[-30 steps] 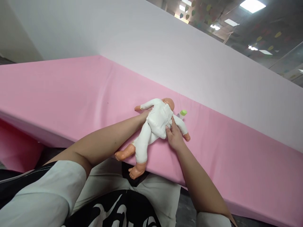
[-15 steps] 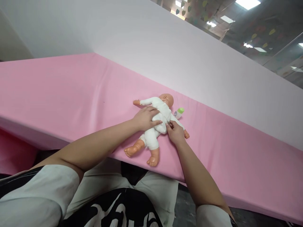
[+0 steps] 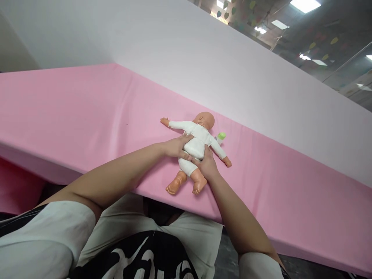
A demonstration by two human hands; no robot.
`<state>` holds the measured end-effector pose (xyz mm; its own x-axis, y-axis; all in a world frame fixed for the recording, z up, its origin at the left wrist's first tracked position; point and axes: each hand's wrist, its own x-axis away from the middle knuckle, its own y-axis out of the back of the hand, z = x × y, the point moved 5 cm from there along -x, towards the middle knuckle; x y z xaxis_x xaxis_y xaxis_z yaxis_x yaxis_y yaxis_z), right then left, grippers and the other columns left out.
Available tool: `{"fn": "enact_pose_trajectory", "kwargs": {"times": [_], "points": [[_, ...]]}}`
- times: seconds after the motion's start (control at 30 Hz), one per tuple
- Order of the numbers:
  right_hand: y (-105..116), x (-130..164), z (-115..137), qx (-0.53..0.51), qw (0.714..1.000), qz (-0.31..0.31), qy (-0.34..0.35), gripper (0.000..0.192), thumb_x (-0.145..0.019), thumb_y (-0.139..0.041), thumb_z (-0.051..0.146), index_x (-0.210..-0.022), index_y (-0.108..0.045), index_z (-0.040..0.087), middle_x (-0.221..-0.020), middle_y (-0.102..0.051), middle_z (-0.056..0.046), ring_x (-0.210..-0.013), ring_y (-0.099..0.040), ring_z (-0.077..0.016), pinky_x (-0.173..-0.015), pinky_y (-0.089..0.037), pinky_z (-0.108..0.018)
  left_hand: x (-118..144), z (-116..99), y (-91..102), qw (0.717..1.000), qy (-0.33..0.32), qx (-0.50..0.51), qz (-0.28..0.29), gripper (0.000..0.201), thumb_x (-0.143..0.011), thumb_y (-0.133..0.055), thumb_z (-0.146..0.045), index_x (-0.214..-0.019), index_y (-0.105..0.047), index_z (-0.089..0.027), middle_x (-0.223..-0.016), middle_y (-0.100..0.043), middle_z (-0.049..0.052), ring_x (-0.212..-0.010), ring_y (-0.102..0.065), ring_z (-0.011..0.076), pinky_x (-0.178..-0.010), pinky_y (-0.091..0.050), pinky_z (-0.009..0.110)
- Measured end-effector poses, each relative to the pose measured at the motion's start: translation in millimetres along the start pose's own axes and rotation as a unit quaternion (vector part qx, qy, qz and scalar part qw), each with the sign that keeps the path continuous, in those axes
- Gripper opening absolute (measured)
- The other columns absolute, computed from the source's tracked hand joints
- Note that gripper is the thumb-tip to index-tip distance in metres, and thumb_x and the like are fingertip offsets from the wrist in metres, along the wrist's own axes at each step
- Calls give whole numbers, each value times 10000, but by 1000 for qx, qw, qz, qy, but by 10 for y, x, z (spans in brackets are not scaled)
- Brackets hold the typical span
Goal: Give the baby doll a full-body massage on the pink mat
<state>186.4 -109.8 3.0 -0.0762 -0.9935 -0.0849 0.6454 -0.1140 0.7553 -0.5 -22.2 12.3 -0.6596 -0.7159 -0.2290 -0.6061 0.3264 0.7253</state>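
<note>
Pink table (image 3: 87, 116): near edge toward the person. Left hand (image 3: 176, 147) and right hand (image 3: 207, 164): close together, both pressed on the doll's waist, gripping it from either side. Doll (image 3: 197, 141): on its back, arms spread, in white suit. Bottle (image 3: 221, 136): green-capped, just beyond the doll's shoulder. White wall (image 3: 232, 69): behind.

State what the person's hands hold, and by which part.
Both the left hand and right hand clasp the baby doll by its torso.
</note>
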Motion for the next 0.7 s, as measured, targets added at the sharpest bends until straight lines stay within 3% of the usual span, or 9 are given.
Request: {"fn": "enact_pose_trajectory", "kwargs": {"times": [0.1,0.2,0.43,0.7], "points": [[16,-12,-36,-7,1000,18,-11,1256,-765,-812,702,-1714,-174,181,-1771,-217,-201,-1641,-232,-419,-1315,-271,-613,25,0,17,996,6,-22,88,1405,-658,-775,-819,-1728,-159,-150,-1789,-152,207,-1656,-115,440,-1323,-205,522],[110,-12,-75,-37,998,46,2,1188,-771,-853,575,-1716,-210,249,-1757,-297,-144,-1624,-296,-397,-1313,-298,-594,48,-23,54,993,7,-27,111,1427,-664,-801,-764,-1734,-96,-136,-1799,-79,199,-1667,-53,417,-1341,-152,515],[340,21,-97,-84,991,88,63,1040,-775,-869,414,-1675,-358,307,-1689,-446,-93,-1570,-410,-386,-1275,-380,-606,98,-124,70,992,39,-32,118,1410,-667,-831,-663,-1732,-81,-124,-1799,-38,201,-1671,-24,403,-1340,-168,530],[367,-43,-205,-87,988,101,81,1066,-767,-898,439,-1675,-357,296,-1723,-396,-88,-1570,-425,-360,-1279,-389,-578,151,-125,172,989,2,-33,144,1356,-685,-842,-579,-1738,-86,-181,-1802,-89,187,-1664,-138,389,-1326,-219,510]]}}
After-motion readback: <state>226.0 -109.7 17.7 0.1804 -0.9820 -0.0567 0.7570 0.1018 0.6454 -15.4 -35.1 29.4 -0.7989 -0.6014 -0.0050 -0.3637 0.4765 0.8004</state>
